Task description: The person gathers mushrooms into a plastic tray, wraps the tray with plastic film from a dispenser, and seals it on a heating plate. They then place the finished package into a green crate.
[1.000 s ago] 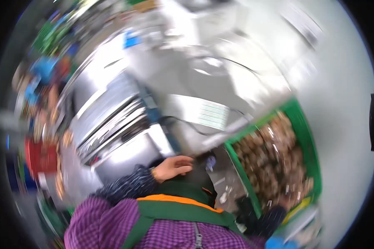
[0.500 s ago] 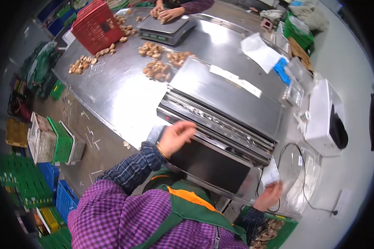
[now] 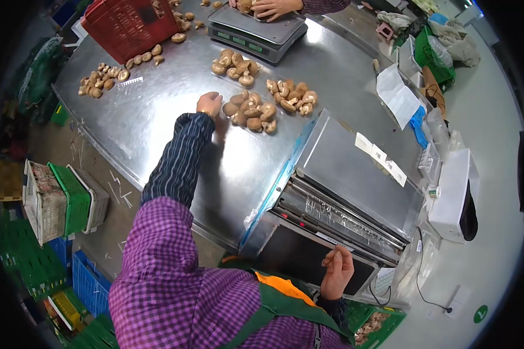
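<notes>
Nearest mushroom pile (image 3: 250, 112): on the metal surface (image 3: 157, 104), just beside the left hand (image 3: 210, 104), whose sideways nudge could scatter the loose caps. Right hand (image 3: 339, 273): over a dark panel (image 3: 294, 253); from here I cannot tell whether either hand grips anything.

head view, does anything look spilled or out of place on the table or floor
Yes: thin pale scraps litter the floor near the crates, as if dropped. On the metal table, loose mushrooms lie outside the red basket, looking spilled compared with the grouped mushrooms near the left hand.
</notes>
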Motion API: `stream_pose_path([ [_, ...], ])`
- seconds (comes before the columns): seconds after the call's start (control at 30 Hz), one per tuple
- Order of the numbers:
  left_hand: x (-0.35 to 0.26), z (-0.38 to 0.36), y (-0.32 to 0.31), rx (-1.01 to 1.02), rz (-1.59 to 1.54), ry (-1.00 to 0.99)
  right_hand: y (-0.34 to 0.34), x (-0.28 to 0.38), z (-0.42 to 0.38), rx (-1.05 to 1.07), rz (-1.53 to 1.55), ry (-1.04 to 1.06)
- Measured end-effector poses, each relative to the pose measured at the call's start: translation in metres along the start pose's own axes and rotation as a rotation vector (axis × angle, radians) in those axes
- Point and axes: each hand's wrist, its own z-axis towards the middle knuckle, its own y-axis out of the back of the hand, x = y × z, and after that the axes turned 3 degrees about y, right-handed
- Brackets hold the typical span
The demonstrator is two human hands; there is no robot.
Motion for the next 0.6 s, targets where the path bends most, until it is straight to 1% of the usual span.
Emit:
stream_pose_path([
  [0.07, 0.004, 0.038, -0.009, 0.34, -0.101, 0.213, -0.012, 0.003, 0.002, -0.018, 0.004, -0.008],
  [0.13, 0.009, 0.053, -0.02, 0.464, -0.125, 0.075, -0.02, 0.004, 0.002, 0.024, -0.038, -0.037],
  [0.17, 0.012, 0.057, -0.027, 0.51, -0.079, 0.056, -0.025, 0.004, 0.003, 0.018, -0.045, -0.042],
  [0.2, 0.014, 0.054, -0.028, 0.516, -0.08, 0.063, -0.031, 0.003, 0.003, 0.062, -0.046, -0.051],
  [0.23, 0.016, 0.051, -0.027, 0.553, -0.076, 0.032, -0.038, 0.002, 0.004, 0.108, -0.043, -0.058],
  [0.27, 0.016, 0.047, -0.026, 0.59, -0.071, -0.002, -0.045, 0.002, 0.006, 0.107, -0.042, -0.062],
  [0.33, 0.022, 0.026, -0.013, 0.549, -0.152, 0.042, -0.062, 0.002, 0.009, 0.213, -0.026, -0.096],
  [0.4, 0.045, 0.008, 0.0, 0.468, -0.118, -0.004, -0.083, 0.005, 0.012, 0.361, -0.107, -0.123],
  [0.43, 0.035, -0.012, 0.022, 0.434, -0.043, 0.016, -0.098, 0.006, 0.014, 0.457, -0.112, -0.151],
  [0.47, 0.045, -0.024, 0.037, 0.395, 0.004, -0.022, -0.115, 0.006, 0.015, 0.555, -0.117, -0.18],
  [0.53, 0.071, -0.046, 0.063, 0.356, -0.039, 0.01, -0.147, -0.013, 0.02, 0.713, -0.075, -0.254],
  [0.6, 0.083, -0.073, 0.097, 0.332, 0.006, 0.043, -0.188, -0.036, 0.024, 0.725, -0.102, -0.082],
])
